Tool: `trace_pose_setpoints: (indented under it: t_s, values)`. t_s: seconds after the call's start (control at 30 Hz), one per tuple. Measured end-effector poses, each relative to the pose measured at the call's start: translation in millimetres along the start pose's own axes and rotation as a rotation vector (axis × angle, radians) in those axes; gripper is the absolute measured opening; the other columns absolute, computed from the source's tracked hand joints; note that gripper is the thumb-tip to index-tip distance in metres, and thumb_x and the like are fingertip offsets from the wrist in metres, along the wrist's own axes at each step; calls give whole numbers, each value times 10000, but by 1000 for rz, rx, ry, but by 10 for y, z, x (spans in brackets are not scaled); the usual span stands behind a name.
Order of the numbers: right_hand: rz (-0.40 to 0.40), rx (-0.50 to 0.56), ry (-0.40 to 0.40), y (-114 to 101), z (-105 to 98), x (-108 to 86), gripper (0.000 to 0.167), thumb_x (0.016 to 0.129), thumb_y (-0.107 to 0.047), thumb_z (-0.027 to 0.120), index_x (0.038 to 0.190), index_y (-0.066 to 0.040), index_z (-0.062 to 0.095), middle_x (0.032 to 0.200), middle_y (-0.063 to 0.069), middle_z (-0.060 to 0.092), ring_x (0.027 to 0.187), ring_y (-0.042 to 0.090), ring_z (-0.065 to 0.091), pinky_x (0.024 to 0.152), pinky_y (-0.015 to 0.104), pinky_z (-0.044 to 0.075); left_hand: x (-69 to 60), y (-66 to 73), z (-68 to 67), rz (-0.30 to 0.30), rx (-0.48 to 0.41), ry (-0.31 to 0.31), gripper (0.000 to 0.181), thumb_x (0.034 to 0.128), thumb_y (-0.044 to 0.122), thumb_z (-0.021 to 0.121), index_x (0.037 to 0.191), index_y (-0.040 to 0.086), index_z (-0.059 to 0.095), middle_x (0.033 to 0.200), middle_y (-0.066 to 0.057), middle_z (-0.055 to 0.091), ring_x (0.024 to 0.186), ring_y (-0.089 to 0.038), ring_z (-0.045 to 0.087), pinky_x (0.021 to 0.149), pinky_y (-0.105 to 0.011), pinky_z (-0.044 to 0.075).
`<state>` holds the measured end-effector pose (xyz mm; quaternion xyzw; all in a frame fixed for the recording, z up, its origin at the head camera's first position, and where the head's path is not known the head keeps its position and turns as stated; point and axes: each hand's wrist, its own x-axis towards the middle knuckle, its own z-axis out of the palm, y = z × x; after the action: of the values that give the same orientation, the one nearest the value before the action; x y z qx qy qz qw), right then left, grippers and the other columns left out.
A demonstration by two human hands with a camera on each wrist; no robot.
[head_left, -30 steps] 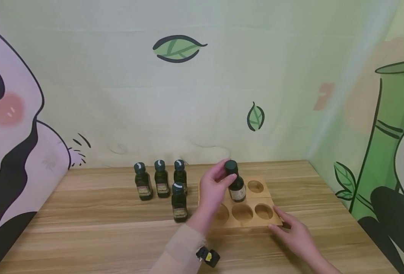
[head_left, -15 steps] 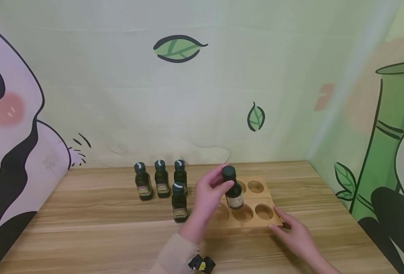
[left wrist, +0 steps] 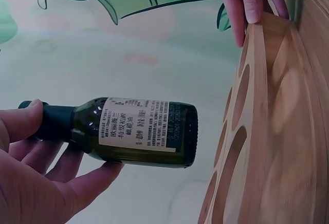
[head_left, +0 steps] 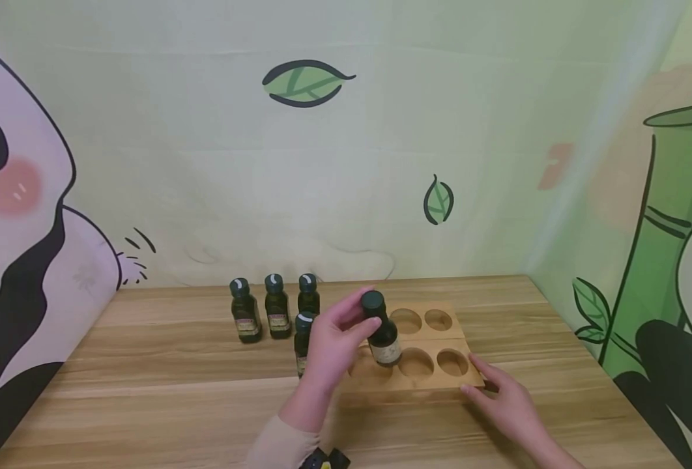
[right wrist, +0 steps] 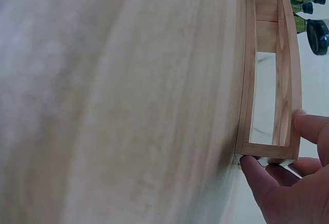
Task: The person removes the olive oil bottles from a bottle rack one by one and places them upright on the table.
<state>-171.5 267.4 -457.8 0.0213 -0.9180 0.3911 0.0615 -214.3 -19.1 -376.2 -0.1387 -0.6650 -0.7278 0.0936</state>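
Note:
My left hand (head_left: 335, 342) pinches a small dark green glass bottle (head_left: 386, 345) by its black cap and neck. The bottle hangs slightly tilted over the left part of a wooden bottle rack (head_left: 434, 380), clear of its round holes. In the left wrist view the pale printed label (left wrist: 136, 124) faces the camera. At the rack's front right corner, my right hand (head_left: 509, 398) grips the wood between thumb and fingers. From the right wrist view, the rack (right wrist: 248, 75) has an open hollow front beneath its top board.
Left of the rack stand several similar bottles upright, among them one at the far left (head_left: 246, 316) and one (head_left: 301, 345) partly behind my left hand. The wooden table (head_left: 164, 410) ends at a printed cloth backdrop (head_left: 346, 163).
My left hand has carried the bottle leftward and a little lower, from the rack's back row toward its front left hole. The right hand and rack stay put.

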Motion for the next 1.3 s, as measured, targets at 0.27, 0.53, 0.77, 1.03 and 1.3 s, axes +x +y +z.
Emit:
trace_pose_setpoints:
  t_s: [0.27,0.53,0.77,1.03,1.3]
  values:
    - [-1,-11,-11,-9,11,4,657,893,-273,755,1429,0,490,1410,300,468,1120,431,610,981,542,464,-76,15,-198,10,12,-14,471,828,-33,755,1282,48,662,1123,-148,714,1050,-267,679,849,-317,563]
    - [-18,1,9,-5,11,-13,637,891,-260,759,1417,-4,510,1392,294,494,1101,418,624,968,532,478,-153,1,-370,-10,28,-10,457,824,-64,739,1267,22,663,1138,-169,705,1051,-269,678,854,-316,558]
    - [-17,-4,13,6,7,-13,636,889,-260,760,1419,-12,511,1391,297,493,1094,416,629,964,535,479,-219,-2,-561,-25,42,-21,458,829,-82,729,1270,21,659,1134,-165,707,1016,-226,686,835,-286,555]
    - [-14,-3,5,2,5,-7,636,893,-262,756,1426,-21,507,1389,300,494,1088,415,633,968,547,473,-262,51,-797,-42,115,-2,472,826,-79,734,1276,46,664,1145,-160,704,1027,-218,683,829,-287,559]
    - [-35,-5,25,4,9,-10,625,887,-244,762,1413,-13,518,1372,301,507,1085,414,635,973,553,465,-294,39,-1021,-81,182,5,465,824,-84,732,1264,50,671,1129,-160,710,1032,-255,681,828,-297,558]
